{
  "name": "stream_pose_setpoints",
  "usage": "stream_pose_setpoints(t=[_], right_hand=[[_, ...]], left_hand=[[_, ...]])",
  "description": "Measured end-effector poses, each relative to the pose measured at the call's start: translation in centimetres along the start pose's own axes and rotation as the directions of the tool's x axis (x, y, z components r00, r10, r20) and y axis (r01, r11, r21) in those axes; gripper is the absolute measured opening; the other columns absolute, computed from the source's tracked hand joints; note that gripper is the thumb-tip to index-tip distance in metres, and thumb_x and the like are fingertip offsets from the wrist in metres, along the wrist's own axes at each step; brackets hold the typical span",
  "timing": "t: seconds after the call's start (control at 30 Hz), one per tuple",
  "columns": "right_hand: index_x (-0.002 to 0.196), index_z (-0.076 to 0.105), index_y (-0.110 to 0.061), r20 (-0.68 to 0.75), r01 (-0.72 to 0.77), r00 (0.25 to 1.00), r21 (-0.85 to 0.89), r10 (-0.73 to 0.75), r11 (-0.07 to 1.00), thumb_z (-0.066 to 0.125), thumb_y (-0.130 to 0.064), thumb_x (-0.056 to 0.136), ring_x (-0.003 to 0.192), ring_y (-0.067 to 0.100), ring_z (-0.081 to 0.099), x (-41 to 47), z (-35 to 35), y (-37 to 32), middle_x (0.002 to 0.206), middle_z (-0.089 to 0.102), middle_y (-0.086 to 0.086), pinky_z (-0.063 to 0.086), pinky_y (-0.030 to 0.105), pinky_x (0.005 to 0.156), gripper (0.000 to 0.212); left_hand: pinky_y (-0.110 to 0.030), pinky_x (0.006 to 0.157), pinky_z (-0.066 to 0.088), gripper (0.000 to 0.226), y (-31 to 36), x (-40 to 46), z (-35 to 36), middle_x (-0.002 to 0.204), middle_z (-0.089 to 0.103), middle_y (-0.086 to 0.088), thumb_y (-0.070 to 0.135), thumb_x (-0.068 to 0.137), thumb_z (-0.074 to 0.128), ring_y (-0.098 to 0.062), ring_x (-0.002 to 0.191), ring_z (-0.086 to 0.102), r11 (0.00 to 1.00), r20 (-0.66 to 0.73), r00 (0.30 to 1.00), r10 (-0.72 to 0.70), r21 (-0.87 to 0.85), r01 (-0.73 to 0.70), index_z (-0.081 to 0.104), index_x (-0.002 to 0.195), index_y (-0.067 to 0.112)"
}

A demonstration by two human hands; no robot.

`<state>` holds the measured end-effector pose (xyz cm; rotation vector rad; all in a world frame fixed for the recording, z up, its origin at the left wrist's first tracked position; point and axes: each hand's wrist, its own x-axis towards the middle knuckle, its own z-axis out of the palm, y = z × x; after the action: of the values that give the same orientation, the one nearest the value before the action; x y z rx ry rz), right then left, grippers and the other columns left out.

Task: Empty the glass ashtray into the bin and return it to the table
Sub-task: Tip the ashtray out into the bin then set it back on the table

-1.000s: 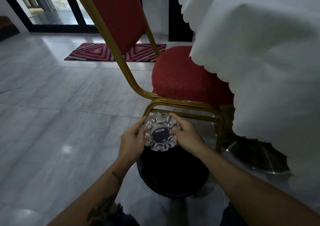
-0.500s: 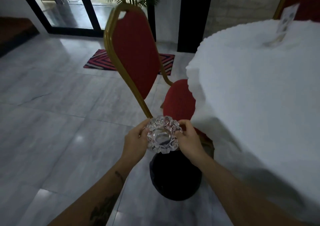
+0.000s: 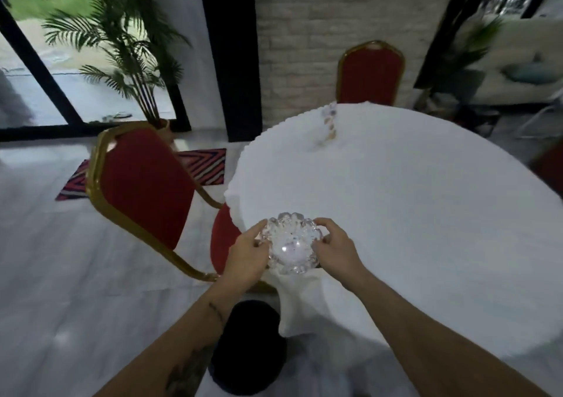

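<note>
A scalloped clear glass ashtray [image 3: 292, 247] is held upright between both hands, over the near left edge of the round table [image 3: 411, 214] with its white cloth. My left hand [image 3: 247, 255] grips its left rim and my right hand [image 3: 334, 248] grips its right rim. Whether the ashtray touches the cloth I cannot tell. The black bin [image 3: 248, 348] stands on the floor below my left forearm, partly hidden by it and by the hanging cloth.
A red chair with a gold frame [image 3: 143, 189] stands close to the table's left side. Another red chair [image 3: 370, 74] is at the far side. A small blurred object [image 3: 329, 125] stands on the table's far part. A potted palm [image 3: 128, 46] and a striped mat [image 3: 201, 165] lie beyond.
Both hands lifted the ashtray from above the bin up to the table's edge. The view rose, so the tabletop and far wall now show.
</note>
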<state>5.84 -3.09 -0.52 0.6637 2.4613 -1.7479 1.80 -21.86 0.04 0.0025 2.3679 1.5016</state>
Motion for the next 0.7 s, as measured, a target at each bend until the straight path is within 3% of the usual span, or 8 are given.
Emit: stream_pose_setpoints(t=[0.1,0.17,0.33,0.4,0.53,0.7], right_hand=[[0.124,0.061,-0.029,-0.068,-0.021,0.998,-0.031,0.018,0.999,0.051,-0.003,0.090,0.079,0.030,0.073,1.8,-5.2,1.9,0.087,0.068,0.003,0.064,0.050,0.075,0.044],[0.121,0.063,-0.031,-0.097,-0.036,0.995,-0.075,0.029,0.997,0.052,-0.005,0.087,0.077,0.029,0.073,3.2,-8.5,3.5,0.084,0.070,0.000,0.063,0.050,0.074,0.044],[0.119,0.064,-0.031,-0.139,-0.056,0.989,-0.112,0.040,0.992,0.051,-0.006,0.091,0.066,0.016,0.063,6.9,-15.5,7.4,0.079,0.065,-0.009,0.056,0.036,0.067,0.040],[0.123,0.065,-0.029,-0.152,-0.064,0.988,-0.135,0.043,0.989,0.051,-0.008,0.091,0.074,0.018,0.065,8.3,-17.6,8.7,0.083,0.065,-0.013,0.054,0.033,0.072,0.041],[0.131,0.062,-0.027,-0.157,-0.098,0.985,-0.193,0.068,0.976,0.049,-0.012,0.091,0.097,0.027,0.068,10.5,-19.9,11.0,0.108,0.074,0.004,0.052,0.033,0.082,0.045],[0.135,0.059,-0.023,-0.156,-0.057,0.988,-0.264,0.016,0.963,0.048,-0.012,0.091,0.108,0.030,0.065,12.5,-20.8,12.2,0.116,0.072,0.007,0.054,0.041,0.090,0.046]], left_hand=[[-0.053,0.080,0.061,0.050,2.0,1.7,5.8,0.099,0.077,-0.009,0.020,0.089,0.050,-0.035,0.092,0.072,0.998,0.030,0.999,-0.023,-0.050,0.025,0.056,0.127,0.051],[-0.050,0.078,0.062,0.050,2.9,2.8,9.8,0.098,0.077,-0.003,0.020,0.089,0.048,-0.028,0.086,0.074,0.997,0.056,0.998,-0.042,-0.069,0.046,0.060,0.112,0.062],[-0.046,0.078,0.063,0.045,5.9,5.2,18.7,0.093,0.078,0.005,0.020,0.088,0.046,-0.021,0.083,0.076,0.994,0.083,0.994,-0.077,-0.070,0.082,0.064,0.110,0.055],[-0.045,0.079,0.063,0.044,7.3,6.1,21.4,0.093,0.077,0.007,0.023,0.085,0.046,-0.020,0.084,0.075,0.994,0.086,0.992,-0.096,-0.044,0.100,0.065,0.103,0.057],[-0.041,0.086,0.059,0.048,9.4,6.8,25.3,0.085,0.072,0.013,0.019,0.082,0.044,-0.022,0.089,0.070,0.992,0.049,0.991,-0.126,-0.001,0.127,0.059,0.073,0.063],[-0.031,0.084,0.056,0.039,10.6,7.7,27.8,0.077,0.061,0.023,0.014,0.082,0.041,-0.016,0.087,0.065,0.991,-0.026,0.993,-0.115,0.071,0.117,0.054,0.085,0.050]])
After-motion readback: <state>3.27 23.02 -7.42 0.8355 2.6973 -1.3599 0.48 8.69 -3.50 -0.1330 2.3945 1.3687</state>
